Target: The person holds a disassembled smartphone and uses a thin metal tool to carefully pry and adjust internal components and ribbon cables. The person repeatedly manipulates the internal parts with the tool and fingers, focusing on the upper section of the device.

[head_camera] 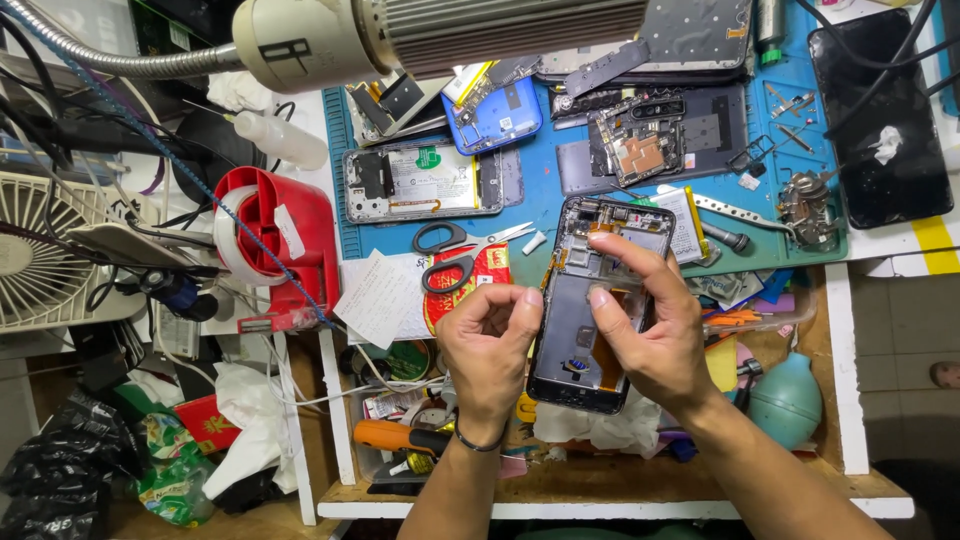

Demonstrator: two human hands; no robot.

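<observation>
Our right hand pinches a tiny, pale round part between thumb and forefinger, the tips pressed together on it just above the middle of an opened phone; the part is too small for us to tell what it is. The other fingers of that hand curl around the phone's right edge. Our left hand sits just left of the phone, fingers curled in and thumb tip meeting the forefinger, touching the phone's left edge; we cannot tell whether it grips anything. A dark band circles the left wrist. The phone stands tilted, back cover off, its circuit parts and an orange ribbon showing, near the front edge of a blue work mat. Just left of the hands lie scissors with black handles on a red round tin. Farther away on the mat lie another opened phone and loose circuit boards. At far left stand a red tape dispenser and a white fan. A lamp head hangs over the far edge.
</observation>
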